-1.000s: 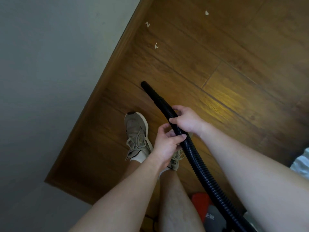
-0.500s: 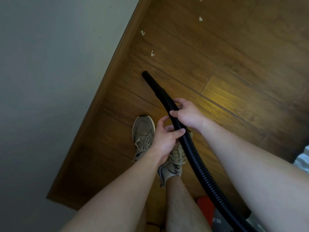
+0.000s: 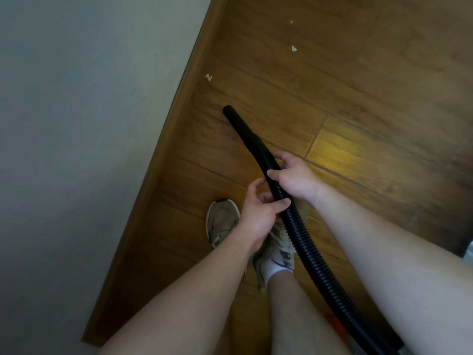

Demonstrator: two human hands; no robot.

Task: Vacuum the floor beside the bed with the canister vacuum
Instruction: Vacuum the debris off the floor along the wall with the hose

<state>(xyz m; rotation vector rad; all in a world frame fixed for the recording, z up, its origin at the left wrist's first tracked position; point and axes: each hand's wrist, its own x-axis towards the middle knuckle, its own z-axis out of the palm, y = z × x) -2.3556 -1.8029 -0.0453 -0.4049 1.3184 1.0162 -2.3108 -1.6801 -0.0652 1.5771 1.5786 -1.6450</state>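
Grips black ribbed plastic vacuum hose [image 3: 302,234] with both hands: right hand [image 3: 294,178] wrapped round it nearer the nozzle, left hand [image 3: 261,211] just below, thumb over the ribs, fingers curled beneath. Points smooth black tube nozzle [image 3: 230,111] down at brown wood-plank floor [image 3: 384,98], near wooden skirting strip [image 3: 169,149] edging a pale grey surface [image 3: 76,149]; floor contact cannot be told. Notes three small white paper scraps [image 3: 208,77] on the floor beyond the nozzle, apart from it. Stands in beige lace-up sneakers [image 3: 221,221] beneath the hands.
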